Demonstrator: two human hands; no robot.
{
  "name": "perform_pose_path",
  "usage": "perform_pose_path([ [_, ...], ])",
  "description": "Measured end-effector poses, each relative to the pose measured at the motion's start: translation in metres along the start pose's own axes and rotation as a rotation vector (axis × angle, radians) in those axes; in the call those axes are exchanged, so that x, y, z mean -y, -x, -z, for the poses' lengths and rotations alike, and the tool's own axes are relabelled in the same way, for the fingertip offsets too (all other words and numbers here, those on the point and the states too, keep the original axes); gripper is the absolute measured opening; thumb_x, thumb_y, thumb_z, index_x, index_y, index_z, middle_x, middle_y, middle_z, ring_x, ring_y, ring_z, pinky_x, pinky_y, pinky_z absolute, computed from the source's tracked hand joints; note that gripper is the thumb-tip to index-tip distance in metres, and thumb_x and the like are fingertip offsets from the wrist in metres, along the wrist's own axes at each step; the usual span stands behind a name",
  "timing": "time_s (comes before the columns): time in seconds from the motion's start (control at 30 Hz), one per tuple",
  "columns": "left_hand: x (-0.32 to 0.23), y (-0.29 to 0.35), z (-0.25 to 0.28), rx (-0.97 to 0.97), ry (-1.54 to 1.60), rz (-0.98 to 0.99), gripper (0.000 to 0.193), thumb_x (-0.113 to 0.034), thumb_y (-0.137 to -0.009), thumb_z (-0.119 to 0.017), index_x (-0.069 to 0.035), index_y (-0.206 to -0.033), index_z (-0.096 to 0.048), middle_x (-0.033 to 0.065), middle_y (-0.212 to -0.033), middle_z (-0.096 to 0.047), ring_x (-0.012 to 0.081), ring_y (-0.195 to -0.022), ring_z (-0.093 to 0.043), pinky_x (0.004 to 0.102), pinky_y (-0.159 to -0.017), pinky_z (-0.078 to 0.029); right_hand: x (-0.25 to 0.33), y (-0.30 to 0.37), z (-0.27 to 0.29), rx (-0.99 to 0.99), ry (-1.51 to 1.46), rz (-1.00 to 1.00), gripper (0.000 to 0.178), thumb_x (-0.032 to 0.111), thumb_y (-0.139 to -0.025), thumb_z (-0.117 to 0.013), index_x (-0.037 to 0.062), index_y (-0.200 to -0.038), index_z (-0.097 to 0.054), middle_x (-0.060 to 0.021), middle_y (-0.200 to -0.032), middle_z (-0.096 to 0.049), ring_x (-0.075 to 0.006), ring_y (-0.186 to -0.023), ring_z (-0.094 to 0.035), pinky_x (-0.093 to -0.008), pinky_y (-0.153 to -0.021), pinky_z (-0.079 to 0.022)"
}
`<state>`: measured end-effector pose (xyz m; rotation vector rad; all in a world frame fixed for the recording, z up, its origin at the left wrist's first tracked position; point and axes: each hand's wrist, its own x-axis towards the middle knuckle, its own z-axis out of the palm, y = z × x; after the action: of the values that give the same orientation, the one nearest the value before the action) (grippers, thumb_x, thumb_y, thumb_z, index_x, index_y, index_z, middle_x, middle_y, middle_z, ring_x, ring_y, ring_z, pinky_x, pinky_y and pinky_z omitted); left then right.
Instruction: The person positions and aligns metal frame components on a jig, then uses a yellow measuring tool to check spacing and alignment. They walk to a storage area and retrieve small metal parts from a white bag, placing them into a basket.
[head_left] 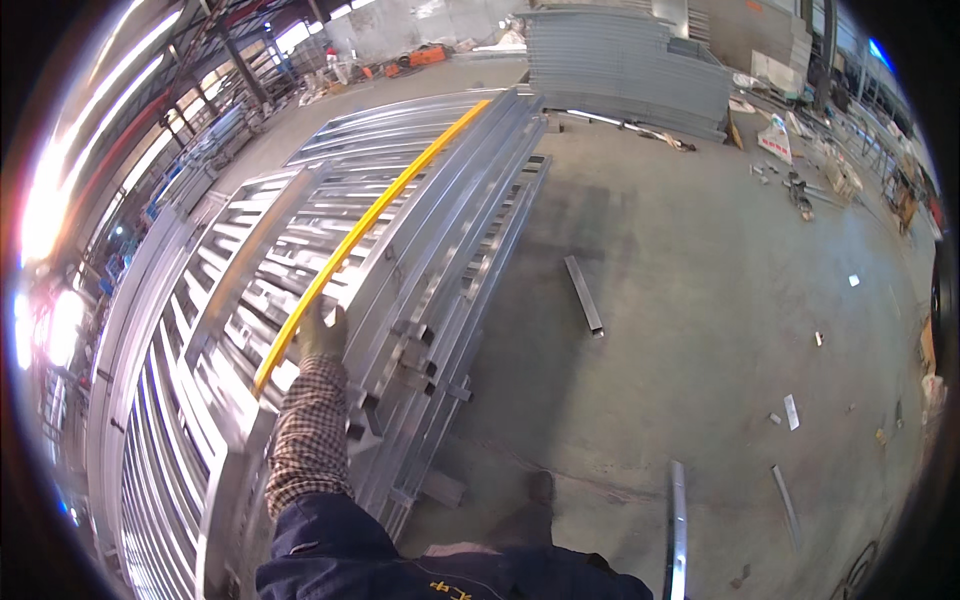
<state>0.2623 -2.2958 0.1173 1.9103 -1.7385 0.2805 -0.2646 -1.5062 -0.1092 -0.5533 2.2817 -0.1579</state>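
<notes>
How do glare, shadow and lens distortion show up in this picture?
Head view: glare washes out the bright white light patch at left; head view: shadow darkens the smooth grey-green floor beside the stacked silver metal frames; head view: fisheye distortion curves the frames toward the left rim, yet the long yellow bar stands out clearly.

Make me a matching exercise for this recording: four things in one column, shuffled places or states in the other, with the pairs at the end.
Things
1. Yellow bar
2. Left hand
3. Short metal channel
4. Orange object

Places or states
A. Gloved, at the end of a checked sleeve
B. In the far background, near the top of the picture
C. Stretching lengthwise over the silver frames
D. Lying on the floor, right of the frames

Pairs: 1-C, 2-A, 3-D, 4-B
</notes>
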Motion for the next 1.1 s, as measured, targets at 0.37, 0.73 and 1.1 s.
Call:
perform_pose_path([
  [0.37, 0.205, -0.133, -0.102, 0.524, 0.390, 0.501, 0.054, -0.025, -0.089, -0.077, 0.000, -0.134, -0.059, 0.0172, -0.097, -0.077, 0.0293, -0.080, -0.076, 0.0448, -0.068, -0.062, 0.036, 0.016, -0.001, 0.049, -0.961, -0.453, 0.034, 0.022, -0.089, -0.081, 0.0080, -0.117, -0.068, -0.0060, -0.077, -0.067, -0.0223, -0.068, -0.068, -0.0371, -0.058, -0.055],
  [0.73, 0.017, -0.115, -0.109, 0.399, 0.453, 0.102, 0.048, -0.021, -0.092, -0.078, -0.001, -0.130, -0.058, 0.0099, -0.084, -0.069, 0.0194, -0.060, -0.064, 0.0381, -0.051, -0.053, 0.095, -0.048, -0.020, 0.164, -0.894, -0.633, 0.040, 0.022, -0.088, -0.083, 0.0014, -0.116, -0.062, -0.0105, -0.079, -0.065, -0.0202, -0.062, -0.061, -0.0382, -0.054, -0.048],
  [1.1, -0.356, 0.092, -0.112, 0.877, 0.683, 0.074, 0.067, -0.021, -0.091, -0.082, -0.001, -0.146, -0.050, 0.0114, -0.092, -0.066, 0.0179, -0.054, -0.056, 0.0358, -0.043, -0.046, -0.013, -0.123, 0.073, 0.036, -0.746, -0.527, 0.077, 0.047, -0.077, -0.084, 0.0028, -0.137, -0.067, -0.0209, -0.123, -0.075, -0.0337, -0.113, -0.072, -0.0414, -0.098, -0.056],
])
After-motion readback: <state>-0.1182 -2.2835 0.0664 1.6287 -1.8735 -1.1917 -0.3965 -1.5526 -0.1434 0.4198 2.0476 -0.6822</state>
